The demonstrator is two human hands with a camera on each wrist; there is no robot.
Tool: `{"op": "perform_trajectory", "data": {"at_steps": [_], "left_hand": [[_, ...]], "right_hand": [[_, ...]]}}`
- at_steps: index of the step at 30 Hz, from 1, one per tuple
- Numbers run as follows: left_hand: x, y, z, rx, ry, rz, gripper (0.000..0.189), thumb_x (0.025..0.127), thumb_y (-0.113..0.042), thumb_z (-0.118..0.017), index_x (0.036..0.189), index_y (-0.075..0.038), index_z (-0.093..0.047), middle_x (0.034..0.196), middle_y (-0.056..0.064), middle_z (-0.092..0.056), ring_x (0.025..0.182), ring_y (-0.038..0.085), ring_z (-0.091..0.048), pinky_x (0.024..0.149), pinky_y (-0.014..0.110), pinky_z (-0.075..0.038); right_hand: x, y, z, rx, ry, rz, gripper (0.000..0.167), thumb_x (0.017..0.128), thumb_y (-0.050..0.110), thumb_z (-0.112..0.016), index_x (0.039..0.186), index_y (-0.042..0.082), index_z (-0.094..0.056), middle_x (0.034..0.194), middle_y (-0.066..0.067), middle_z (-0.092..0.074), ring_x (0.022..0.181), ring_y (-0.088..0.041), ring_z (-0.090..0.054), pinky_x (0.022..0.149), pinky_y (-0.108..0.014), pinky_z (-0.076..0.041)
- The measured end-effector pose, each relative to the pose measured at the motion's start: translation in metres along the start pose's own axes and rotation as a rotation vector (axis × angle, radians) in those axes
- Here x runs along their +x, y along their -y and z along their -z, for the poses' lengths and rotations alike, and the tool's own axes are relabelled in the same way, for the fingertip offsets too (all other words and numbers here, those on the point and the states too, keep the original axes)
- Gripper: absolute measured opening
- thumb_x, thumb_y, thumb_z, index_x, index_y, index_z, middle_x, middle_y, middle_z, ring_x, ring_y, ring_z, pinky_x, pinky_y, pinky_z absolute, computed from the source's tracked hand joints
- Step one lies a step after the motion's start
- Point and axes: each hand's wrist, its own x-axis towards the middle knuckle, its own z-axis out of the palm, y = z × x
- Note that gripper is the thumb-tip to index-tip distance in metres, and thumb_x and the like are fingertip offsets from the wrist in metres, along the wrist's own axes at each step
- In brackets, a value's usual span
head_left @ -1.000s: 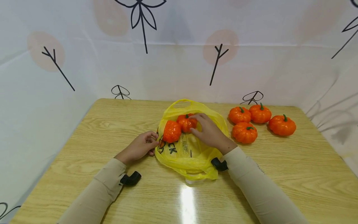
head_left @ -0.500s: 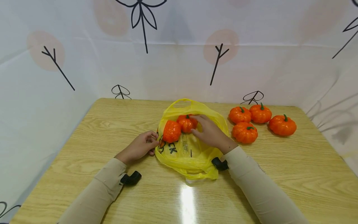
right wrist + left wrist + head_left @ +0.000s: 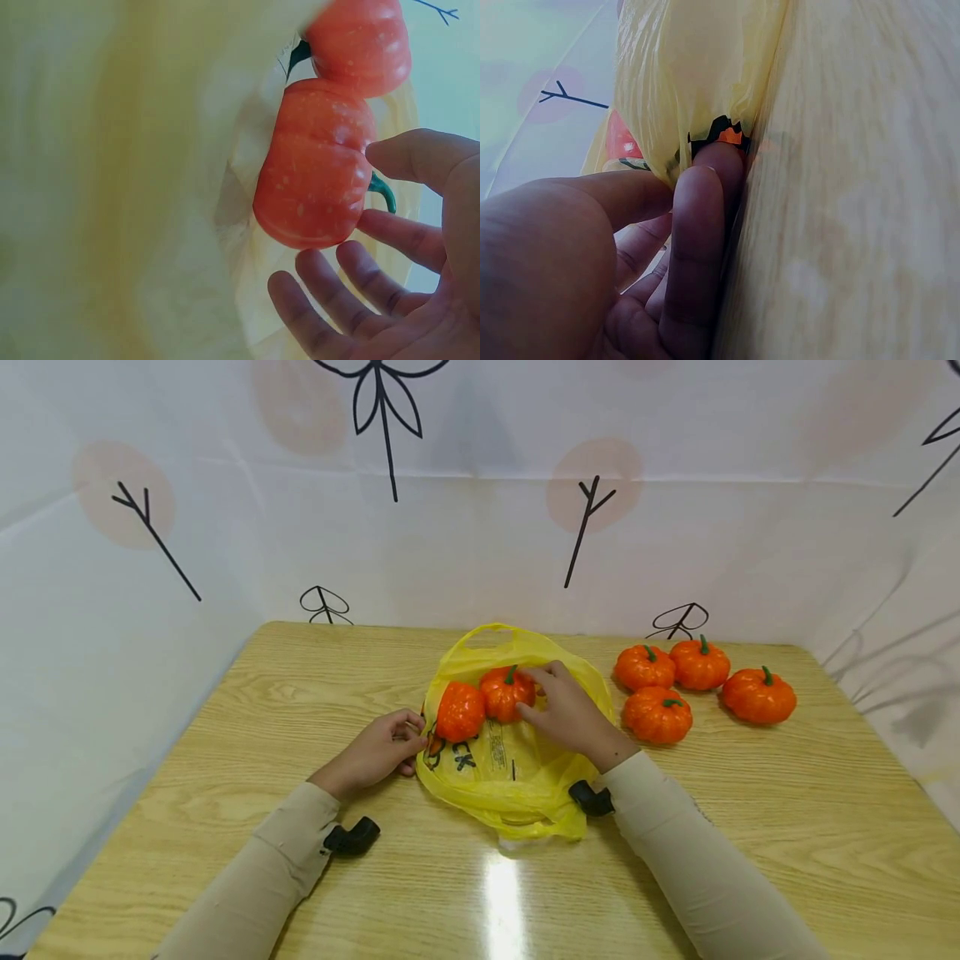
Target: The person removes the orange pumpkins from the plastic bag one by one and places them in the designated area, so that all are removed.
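Observation:
A yellow plastic bag (image 3: 536, 647) lies on the table with its mouth spread wide. Two small orange pumpkins are in it: a left one (image 3: 460, 712) and a right one (image 3: 507, 695) with a green stem. My left hand (image 3: 375, 753) pinches the bag's left edge, and its fingertips press against the yellow film (image 3: 697, 60) in the left wrist view. Inside the opening, my right hand (image 3: 573, 714) has thumb and fingers at the right side of the right pumpkin (image 3: 315, 165). In the right wrist view the thumb touches it, while the lower fingers are spread apart.
Several more orange pumpkins with green stems, one of them the rightmost pumpkin (image 3: 759, 696), stand on the wooden table (image 3: 300, 693) right of the bag. A pale patterned cloth (image 3: 465, 552) hangs behind the table.
The right pumpkin in the bag has shifted slightly right and its stem has swung right. My right fingers have drawn back from its top to its side. The left hand stays in place.

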Motion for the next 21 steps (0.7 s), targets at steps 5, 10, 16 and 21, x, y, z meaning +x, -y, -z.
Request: {"op": "perform_trajectory", "data": {"at_steps": [5, 10, 16, 21], "left_hand": [[0.0004, 0.0000, -0.0002, -0.003, -0.004, 0.001, 0.020, 0.102, -0.014, -0.058, 0.119, -0.004, -0.052, 0.094, 0.011, -0.062, 0.072, 0.019, -0.061, 0.068, 0.031, -0.058], [-0.0001, -0.0007, 0.0000, -0.002, -0.001, 0.000, 0.021, 0.102, -0.015, -0.058, 0.119, -0.004, -0.052, 0.093, 0.010, -0.062, 0.072, 0.019, -0.061, 0.068, 0.031, -0.058], [0.0001, -0.0009, 0.0005, 0.000, 0.002, -0.001, 0.022, 0.102, -0.016, -0.058, 0.120, -0.004, -0.053, 0.095, 0.011, -0.062, 0.072, 0.019, -0.062, 0.069, 0.031, -0.058], [0.0003, -0.0006, 0.0007, -0.002, 0.003, -0.005, 0.022, 0.102, -0.016, -0.058, 0.120, -0.004, -0.053, 0.095, 0.011, -0.062, 0.072, 0.019, -0.062, 0.068, 0.031, -0.058]], "right_hand": [[0.0012, -0.0003, -0.0006, -0.029, -0.005, 0.009, 0.054, 0.095, 0.024, -0.069, 0.142, 0.003, -0.052, 0.121, -0.021, -0.050, 0.101, -0.034, -0.056, 0.084, -0.042, -0.052], [0.0027, -0.0014, -0.0007, -0.011, -0.004, 0.043, 0.048, 0.094, 0.021, -0.071, 0.134, 0.001, -0.056, 0.135, -0.019, -0.053, 0.121, -0.036, -0.056, 0.103, -0.050, -0.049], [0.0028, -0.0017, -0.0006, 0.015, 0.027, 0.018, 0.046, 0.094, 0.021, -0.071, 0.132, 0.001, -0.052, 0.133, -0.017, -0.060, 0.122, -0.034, -0.058, 0.103, -0.050, -0.048], [0.0025, -0.0010, -0.0012, 0.034, 0.039, -0.007, 0.046, 0.093, 0.022, -0.073, 0.130, 0.003, -0.051, 0.129, -0.016, -0.062, 0.112, -0.031, -0.059, 0.096, -0.046, -0.051]]}}
